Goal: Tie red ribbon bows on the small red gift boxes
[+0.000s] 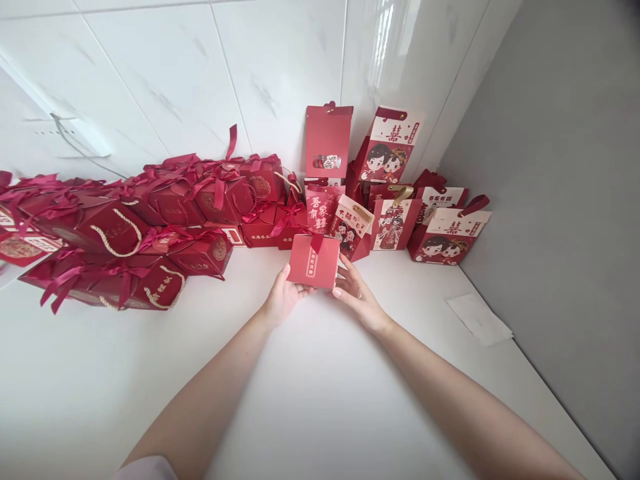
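Note:
A small red gift box [326, 267] with white lettering on its front and a dark red ribbon at its top is held between my two hands. My left hand [283, 298] grips its left lower corner, thumb on the front and fingers underneath. On the right side, my right hand [364, 300] has its thumb at the lower corner and its fingers along the edge. Directly behind the box stand a pink-red box with white characters [324, 208] and a box with a cartoon couple [351, 230].
Many red boxes with ribbons and rope handles [165, 207] are heaped on the left of the white table [305, 407]. Cartoon-printed boxes [445, 237] stand at the right, near a grey panel [560, 200]. A white paper [479, 319] lies beside it. A tiled wall [280, 60] rises behind.

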`<move>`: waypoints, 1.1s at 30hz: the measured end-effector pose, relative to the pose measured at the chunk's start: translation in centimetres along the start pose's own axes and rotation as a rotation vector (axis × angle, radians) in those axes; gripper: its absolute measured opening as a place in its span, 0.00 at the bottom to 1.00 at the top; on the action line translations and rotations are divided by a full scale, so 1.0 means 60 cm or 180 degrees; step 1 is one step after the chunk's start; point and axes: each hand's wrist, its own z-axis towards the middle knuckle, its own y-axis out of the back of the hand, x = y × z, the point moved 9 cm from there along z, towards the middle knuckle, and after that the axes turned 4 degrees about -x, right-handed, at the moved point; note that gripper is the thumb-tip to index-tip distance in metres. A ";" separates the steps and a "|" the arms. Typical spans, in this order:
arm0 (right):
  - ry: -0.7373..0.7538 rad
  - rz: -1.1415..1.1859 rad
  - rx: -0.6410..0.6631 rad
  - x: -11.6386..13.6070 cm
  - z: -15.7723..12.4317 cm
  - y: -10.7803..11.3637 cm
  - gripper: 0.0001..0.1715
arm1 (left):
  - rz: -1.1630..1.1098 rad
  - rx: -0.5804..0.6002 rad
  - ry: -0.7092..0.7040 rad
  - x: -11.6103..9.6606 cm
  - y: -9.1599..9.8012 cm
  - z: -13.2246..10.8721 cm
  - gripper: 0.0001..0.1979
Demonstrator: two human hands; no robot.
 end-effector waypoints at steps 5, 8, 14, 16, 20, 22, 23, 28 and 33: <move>0.0027 -0.0039 -0.0014 0.002 -0.001 0.000 0.49 | -0.0051 -0.0049 0.0028 0.001 0.004 -0.002 0.29; 0.0035 0.0014 0.0045 0.005 -0.002 -0.002 0.50 | -0.0031 -0.0119 0.0023 -0.001 0.007 -0.002 0.30; 0.0014 -0.0147 -0.0192 -0.006 0.002 0.002 0.53 | -0.0065 -0.0038 0.0007 -0.004 0.001 -0.001 0.31; -0.0011 -0.0245 -0.0264 -0.012 0.002 0.002 0.53 | -0.0078 -0.0035 -0.0002 -0.004 0.001 0.000 0.31; 0.0248 -0.0722 -0.0689 0.003 -0.006 0.016 0.45 | 0.0053 -0.0187 -0.0163 -0.007 0.009 0.002 0.28; 0.0640 -0.1170 -0.0905 0.029 -0.015 0.019 0.39 | 0.0106 -0.0315 -0.0361 -0.013 0.016 0.003 0.25; 0.0849 -0.1394 -0.0933 0.043 -0.020 0.015 0.36 | 0.0090 -0.0384 -0.0447 -0.016 0.020 0.004 0.23; 0.1336 -0.1962 -0.0660 0.068 -0.033 -0.015 0.37 | -0.0041 -0.0413 -0.0557 -0.022 0.022 0.005 0.25; 0.1183 -0.1956 -0.0466 0.058 -0.029 -0.019 0.40 | -0.0040 -0.0011 -0.0413 -0.024 -0.003 0.000 0.29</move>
